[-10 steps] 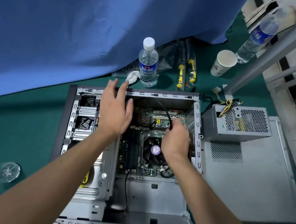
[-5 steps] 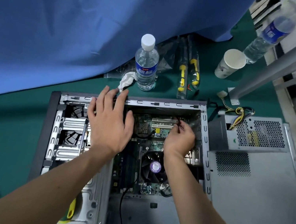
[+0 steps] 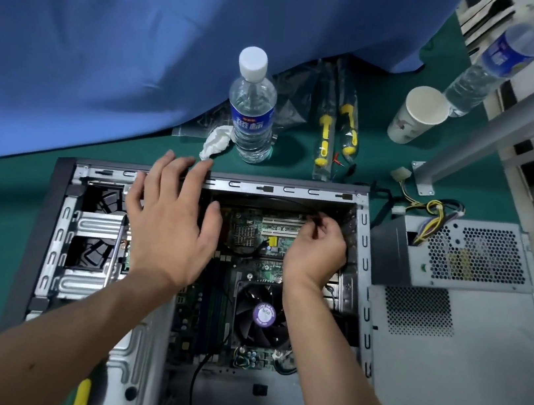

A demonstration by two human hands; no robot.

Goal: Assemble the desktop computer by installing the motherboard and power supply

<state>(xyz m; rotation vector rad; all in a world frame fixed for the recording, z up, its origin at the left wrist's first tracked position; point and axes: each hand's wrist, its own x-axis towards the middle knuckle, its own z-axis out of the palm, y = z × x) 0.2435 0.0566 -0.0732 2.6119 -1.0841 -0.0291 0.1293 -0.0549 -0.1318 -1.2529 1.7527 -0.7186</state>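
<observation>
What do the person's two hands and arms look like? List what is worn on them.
Nothing is worn. The left hand and right hand have no gloves, and no ring, watch or wrist strap shows. Both forearms are uncovered right down to the picture's bottom edge, so no sleeve is in view.

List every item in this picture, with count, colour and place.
computer case: one, grey, centre, open
motherboard: one, green, inside case
cooler fan: one, black, on motherboard
power supply: one, grey, on the side panel, right
side panel: one, grey, right of case
water bottles: two, clear with blue labels, behind case and far right
paper cup: one, white, far right
screwdrivers: two, yellow-black, bagged, behind case
blue cloth: one, rear
left hand: on case's far rim
right hand: pinches something dark and small
</observation>
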